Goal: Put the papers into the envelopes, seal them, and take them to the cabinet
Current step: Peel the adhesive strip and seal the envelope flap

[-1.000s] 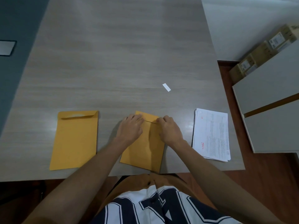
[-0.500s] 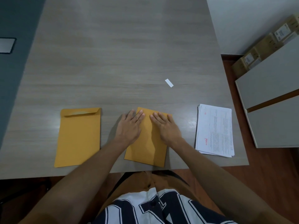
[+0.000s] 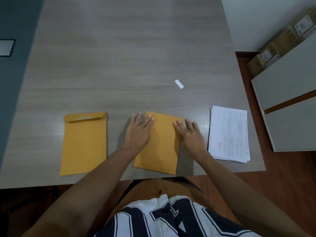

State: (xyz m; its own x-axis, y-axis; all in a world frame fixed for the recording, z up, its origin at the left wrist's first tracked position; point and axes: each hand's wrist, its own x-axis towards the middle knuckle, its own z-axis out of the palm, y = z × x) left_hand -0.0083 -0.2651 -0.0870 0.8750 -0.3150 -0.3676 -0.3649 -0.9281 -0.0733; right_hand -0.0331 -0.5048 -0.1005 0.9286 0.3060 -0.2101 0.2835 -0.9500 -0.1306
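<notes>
Fingers (image 3: 148, 119) lie straight and flat across the top corners of the middle envelope (image 3: 160, 147).

Plain tan, flap folded down, it sits slightly askew at the near edge of the worktop (image 3: 128, 57). The left hand (image 3: 138, 132) rests on its upper left corner and the right hand (image 3: 191, 135) on its upper right edge, gripping nothing. Left of it lies a second envelope (image 3: 84, 144), its flap loosely down. Right of it is a stack of printed papers (image 3: 229, 134), and beyond it a small white strip (image 3: 179, 84).

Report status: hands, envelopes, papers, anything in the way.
Both open: left hand, right hand flat on middle envelope, flap down. Second envelope left, paper stack right, untouched. White strip beyond, not blocking.
</notes>
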